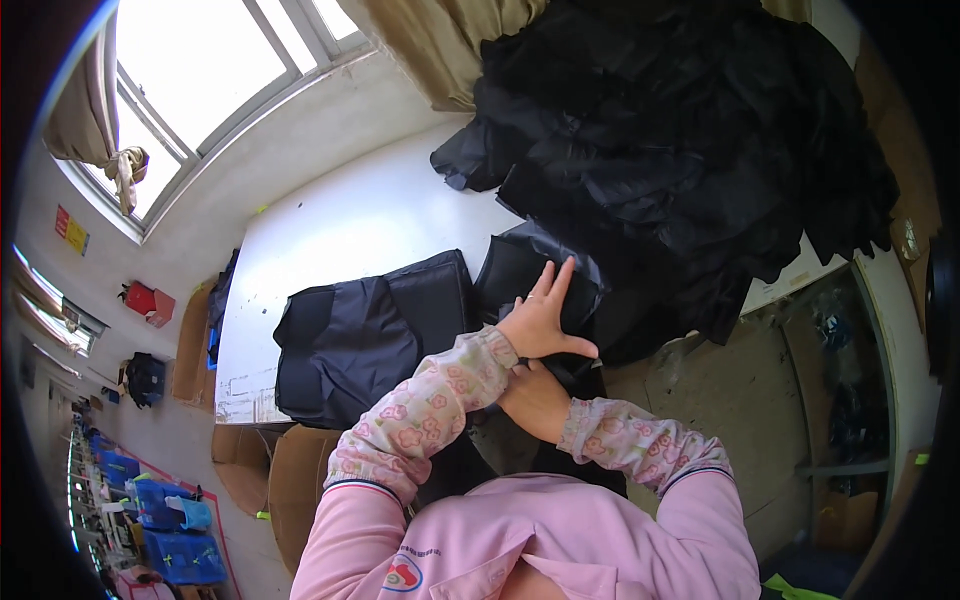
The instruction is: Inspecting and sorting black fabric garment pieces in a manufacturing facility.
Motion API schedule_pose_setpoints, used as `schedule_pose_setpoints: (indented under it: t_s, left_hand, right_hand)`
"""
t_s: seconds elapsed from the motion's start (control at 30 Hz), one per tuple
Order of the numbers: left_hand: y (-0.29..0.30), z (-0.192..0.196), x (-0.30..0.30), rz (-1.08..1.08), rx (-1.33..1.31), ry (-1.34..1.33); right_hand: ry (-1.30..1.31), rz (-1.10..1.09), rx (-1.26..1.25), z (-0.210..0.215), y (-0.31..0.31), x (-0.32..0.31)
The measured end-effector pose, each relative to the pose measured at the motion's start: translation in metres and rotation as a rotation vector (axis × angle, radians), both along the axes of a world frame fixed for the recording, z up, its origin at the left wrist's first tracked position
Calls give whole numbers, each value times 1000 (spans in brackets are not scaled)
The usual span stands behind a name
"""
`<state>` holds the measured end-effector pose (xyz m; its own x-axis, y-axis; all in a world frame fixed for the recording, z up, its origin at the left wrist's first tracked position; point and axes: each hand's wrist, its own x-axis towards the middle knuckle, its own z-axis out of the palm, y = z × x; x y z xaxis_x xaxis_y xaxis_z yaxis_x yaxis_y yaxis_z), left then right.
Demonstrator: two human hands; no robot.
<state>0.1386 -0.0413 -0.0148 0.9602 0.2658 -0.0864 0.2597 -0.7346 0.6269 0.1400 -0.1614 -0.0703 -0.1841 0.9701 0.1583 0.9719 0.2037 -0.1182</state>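
Black cloth (pixel 513 264) lay at twelve o'clock from my spread left hand (pixel 540 325); right hand (pixel 537 402), six o'clock: grasp undeterminable. I judged the step smoothing; next required flattening.

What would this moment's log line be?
left hand: spread over black cloth | right hand: close by | folded stack: on white table

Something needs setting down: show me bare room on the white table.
Free: the white table, between the pale window wall and the stacked black fabric pile. Crowded: right, under the loose black fabric heap, and around the left hand.
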Motion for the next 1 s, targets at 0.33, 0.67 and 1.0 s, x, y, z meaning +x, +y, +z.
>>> schedule_pose_setpoints:
  t_s: [0.33, 0.67, 1.0]
  left_hand:
    - [65, -84, -25, 233, -245, -580]
    - [30, 7, -75, 370, -1382, -305]
    - [2, 36, -96, -545, -1179, 257]
  right_hand:
    - [470, 90, 395, 58, -13, 21]
    - [1278, -216, 172, 42, -33, 158]
    - [964, 2, 46, 107, -10, 191]
